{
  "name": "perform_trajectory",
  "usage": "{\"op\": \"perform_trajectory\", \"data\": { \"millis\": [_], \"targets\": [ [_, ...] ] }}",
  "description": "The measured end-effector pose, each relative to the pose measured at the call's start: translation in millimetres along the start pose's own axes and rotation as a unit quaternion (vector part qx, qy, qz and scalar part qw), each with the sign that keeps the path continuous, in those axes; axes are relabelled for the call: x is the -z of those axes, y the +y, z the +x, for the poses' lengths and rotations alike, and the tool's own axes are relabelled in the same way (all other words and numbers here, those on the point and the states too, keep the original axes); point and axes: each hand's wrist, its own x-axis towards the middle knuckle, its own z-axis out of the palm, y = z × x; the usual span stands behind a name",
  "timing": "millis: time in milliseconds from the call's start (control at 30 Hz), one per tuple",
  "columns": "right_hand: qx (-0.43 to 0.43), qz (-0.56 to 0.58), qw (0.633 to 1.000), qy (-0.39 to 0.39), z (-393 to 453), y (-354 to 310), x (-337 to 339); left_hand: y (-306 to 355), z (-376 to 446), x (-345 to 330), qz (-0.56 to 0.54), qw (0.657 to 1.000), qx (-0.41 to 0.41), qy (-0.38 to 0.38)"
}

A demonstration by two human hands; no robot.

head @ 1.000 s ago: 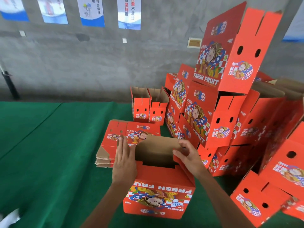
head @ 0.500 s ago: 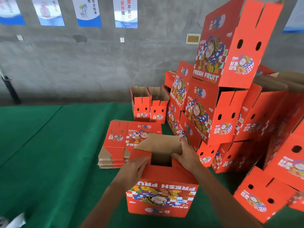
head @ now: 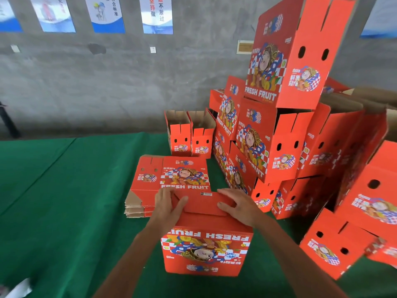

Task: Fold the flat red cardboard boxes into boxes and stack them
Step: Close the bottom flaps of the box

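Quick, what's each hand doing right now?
Left hand: open, fingers flat, pressing the top flap of the red box.
Right hand: open, also pressing the flap.

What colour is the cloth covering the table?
Dark green cloth, seen in the head view, the only one.

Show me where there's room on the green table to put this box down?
Bare green cloth runs wide to the left of the flat stack and of the box under both hands. A narrower strip lies in front of the box. The right side is crowded with the pile of folded boxes.
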Motion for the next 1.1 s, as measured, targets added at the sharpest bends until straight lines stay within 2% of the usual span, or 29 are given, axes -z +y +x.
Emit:
{"op": "perform_trajectory", "data": {
  "millis": [167, 233, 333, 500, 600, 667, 733, 800, 833, 867, 900, 967, 1000, 1033, 1100],
  "targets": [
    [-0.036, 0.031, 0.999, -0.019, 3, -1, 2, 11, 15, 2, 0.142, 0.976, 0.060, -0.154],
    [-0.038, 0.035, 0.998, -0.025, 3, -3, 3, 13, 21, 3, 0.166, 0.966, 0.085, -0.180],
    [-0.040, -0.020, 0.999, -0.010, 7, -7, 1, 14, 27, 0, 0.195, 0.961, 0.097, -0.168],
    [-0.039, -0.186, 0.982, 0.017, 13, -15, -13, 17, 28, -13, 0.262, 0.955, 0.089, -0.107],
    [-0.045, -0.217, 0.975, 0.016, 13, -16, -18, 15, 28, -13, 0.275, 0.952, 0.093, -0.100],
    [-0.043, -0.160, 0.986, 0.017, 12, -15, -12, 14, 27, -14, 0.272, 0.952, 0.090, -0.104],
    [-0.044, -0.007, 0.998, 0.042, 5, -17, -6, 10, 23, -15, 0.260, 0.956, 0.093, -0.101],
    [-0.077, 0.137, 0.980, 0.120, 0, -15, -4, 6, 20, -15, 0.258, 0.957, 0.096, -0.090],
    [-0.133, 0.174, 0.966, 0.138, -2, -12, -3, 5, 21, -14, 0.258, 0.958, 0.096, -0.082],
    [-0.211, 0.199, 0.948, 0.130, -5, -6, -2, 4, 21, -12, 0.256, 0.959, 0.096, -0.074],
    [-0.298, 0.226, 0.923, 0.091, -8, 1, -2, 2, 21, -11, 0.253, 0.960, 0.097, -0.069],
    [-0.418, 0.313, 0.851, -0.048, -23, 13, -6, -3, 18, -10, 0.251, 0.961, 0.098, -0.065],
    [-0.440, 0.338, 0.824, -0.112, -33, 16, -9, -6, 15, -10, 0.253, 0.960, 0.096, -0.067],
    [-0.446, 0.340, 0.813, -0.154, -39, 19, -11, -8, 13, -11, 0.251, 0.961, 0.092, -0.068],
    [-0.445, 0.323, 0.817, -0.173, -44, 25, -13, -8, 12, -10, 0.240, 0.965, 0.085, -0.062]
  ]
}}
